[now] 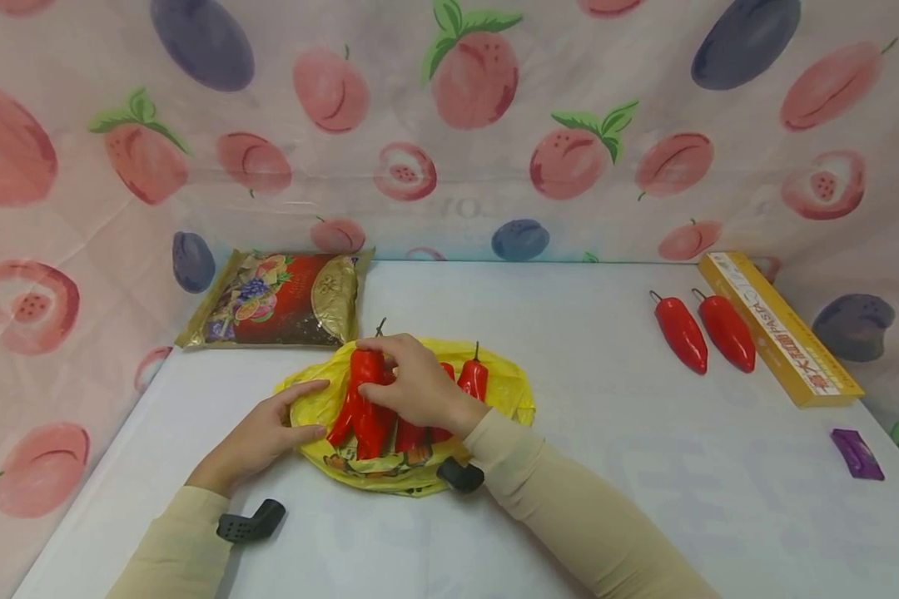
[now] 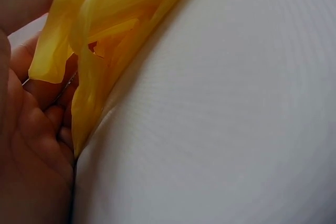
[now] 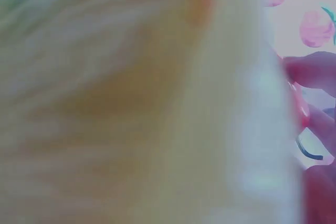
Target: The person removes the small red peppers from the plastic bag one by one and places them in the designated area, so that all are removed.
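A crumpled yellow plastic bag (image 1: 505, 395) lies spread on the white table with several glossy red peppers on it. My right hand (image 1: 414, 384) reaches over it from the right and grips a red pepper (image 1: 367, 368) between thumb and fingers, the dark stem pointing up. Another red pepper (image 1: 473, 378) lies to the right of that hand. At the bag's left edge is my left hand (image 1: 258, 434), its thumb and fingers spread apart against the plastic. Folds of the yellow bag (image 2: 89, 87) hang over the left fingers in the left wrist view. Motion blur covers most of the right wrist view.
A gold and red printed packet (image 1: 285, 299) lies behind the bag at the left. Far right are two red peppers (image 1: 680, 334) beside a long yellow pasta box (image 1: 782, 329). A small purple sachet (image 1: 857, 454) sits near the right edge. A fruit-print curtain (image 1: 464, 183) hangs behind.
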The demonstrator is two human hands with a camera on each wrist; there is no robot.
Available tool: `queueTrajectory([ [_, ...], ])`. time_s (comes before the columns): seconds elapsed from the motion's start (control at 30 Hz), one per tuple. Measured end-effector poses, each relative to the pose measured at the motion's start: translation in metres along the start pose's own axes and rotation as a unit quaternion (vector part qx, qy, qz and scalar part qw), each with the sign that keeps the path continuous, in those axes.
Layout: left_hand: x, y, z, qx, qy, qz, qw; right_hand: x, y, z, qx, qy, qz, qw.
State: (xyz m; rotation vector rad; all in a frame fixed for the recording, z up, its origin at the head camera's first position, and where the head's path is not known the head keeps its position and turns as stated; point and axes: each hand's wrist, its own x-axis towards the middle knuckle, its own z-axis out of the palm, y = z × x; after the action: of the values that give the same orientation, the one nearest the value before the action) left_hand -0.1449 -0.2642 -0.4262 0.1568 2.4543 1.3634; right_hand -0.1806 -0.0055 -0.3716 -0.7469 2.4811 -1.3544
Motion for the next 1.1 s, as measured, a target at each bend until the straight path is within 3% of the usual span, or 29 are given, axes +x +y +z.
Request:
queueTrajectory([
  [0.33, 0.004, 0.0, 0.0, -0.006, -0.003, 0.002, 1.0, -0.005, -0.009, -0.022, 0.005, 0.042, -0.036, 0.998],
  [0.6, 0.002, 0.004, 0.001, -0.003, -0.006, -0.024, 0.9997, -0.016, -0.009, -0.05, 0.022, 0.066, -0.046, 0.996],
  [0.9, 0.001, 0.003, 0.001, -0.006, -0.003, -0.012, 0.9999, -0.033, 0.011, -0.095, -0.019, 0.113, -0.038, 0.993],
  [1.1, 0.0, 0.003, 0.001, -0.002, -0.001, -0.011, 0.9999, -0.047, 0.03, -0.121, -0.057, 0.135, -0.008, 0.989],
])
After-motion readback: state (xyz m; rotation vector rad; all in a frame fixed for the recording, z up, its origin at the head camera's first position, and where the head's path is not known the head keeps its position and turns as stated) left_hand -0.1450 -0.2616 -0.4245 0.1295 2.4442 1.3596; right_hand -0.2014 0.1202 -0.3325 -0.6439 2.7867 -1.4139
